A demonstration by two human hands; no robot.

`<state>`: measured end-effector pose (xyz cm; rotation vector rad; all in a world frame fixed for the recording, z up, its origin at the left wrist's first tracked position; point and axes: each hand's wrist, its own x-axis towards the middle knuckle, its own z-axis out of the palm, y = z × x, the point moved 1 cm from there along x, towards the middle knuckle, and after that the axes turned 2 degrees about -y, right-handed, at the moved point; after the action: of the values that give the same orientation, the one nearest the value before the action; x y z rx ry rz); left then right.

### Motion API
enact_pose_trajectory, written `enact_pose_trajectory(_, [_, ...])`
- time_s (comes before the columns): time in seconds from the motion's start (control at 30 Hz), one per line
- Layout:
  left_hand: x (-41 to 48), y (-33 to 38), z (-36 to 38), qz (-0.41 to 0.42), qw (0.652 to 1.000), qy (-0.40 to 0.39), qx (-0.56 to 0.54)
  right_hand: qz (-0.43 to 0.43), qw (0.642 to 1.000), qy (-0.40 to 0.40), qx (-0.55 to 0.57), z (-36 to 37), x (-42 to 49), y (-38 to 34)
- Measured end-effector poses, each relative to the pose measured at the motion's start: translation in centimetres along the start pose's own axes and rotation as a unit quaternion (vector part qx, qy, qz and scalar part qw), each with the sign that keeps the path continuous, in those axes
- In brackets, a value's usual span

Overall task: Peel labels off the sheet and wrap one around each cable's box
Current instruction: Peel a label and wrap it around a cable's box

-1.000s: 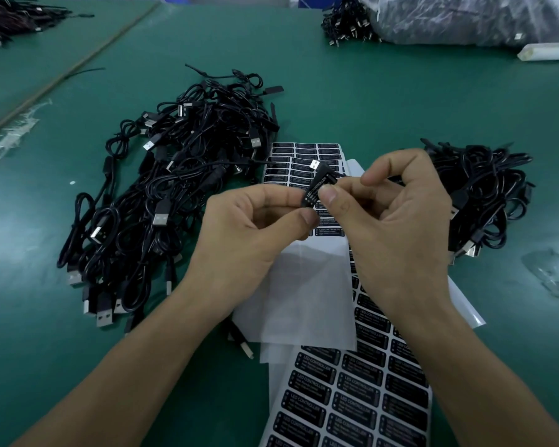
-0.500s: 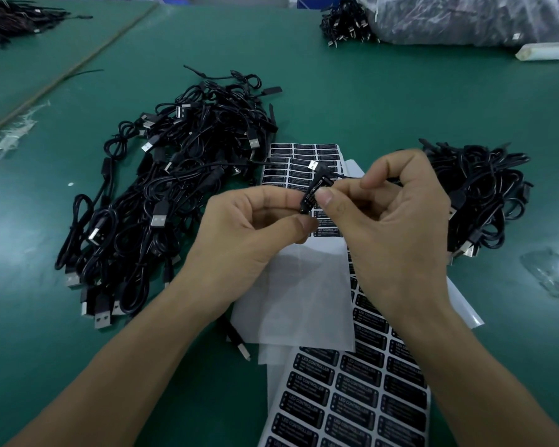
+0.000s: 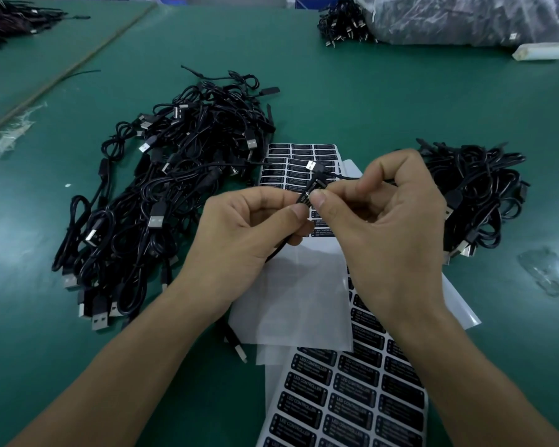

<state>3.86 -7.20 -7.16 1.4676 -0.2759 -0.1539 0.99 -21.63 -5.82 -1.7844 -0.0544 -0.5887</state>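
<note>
left hand [image 3: 239, 233] pinches box [image 3: 309, 196] | right hand [image 3: 391, 227] pinches box, label on it | sheet [image 3: 352, 401] at near table [image 3: 368, 101] edge

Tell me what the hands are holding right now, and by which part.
Both pinch one cable's small box: left hand at its lower end, right hand at its upper end. A label shows on the box.
</note>
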Motion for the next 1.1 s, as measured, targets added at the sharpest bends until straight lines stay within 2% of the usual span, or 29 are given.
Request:
enact_pose_trajectory(0.17, [0.01,-0.07,0.04,0.003,1.0,0.006,0.004,-0.019,0.999,0.005,-0.029,0.08,-0.2,-0.07])
enact_pose_trajectory(0.77, [0.03,-0.01,-0.18,0.024,1.0,0.004,0.017,-0.025,0.999,0.014,-0.023,0.21,-0.2,-0.16])
enact_pose_trajectory(0.97, [0.0,-0.04,-0.16,0.019,1.0,0.009,0.017,0.002,0.999,0.0,0.037,0.08,0.16,0.2])
enact_pose_trajectory(1.1, [0.05,-0.15,-0.22,0.02,1.0,0.006,0.017,0.005,0.999,-0.004,0.033,0.01,0.25,0.14])
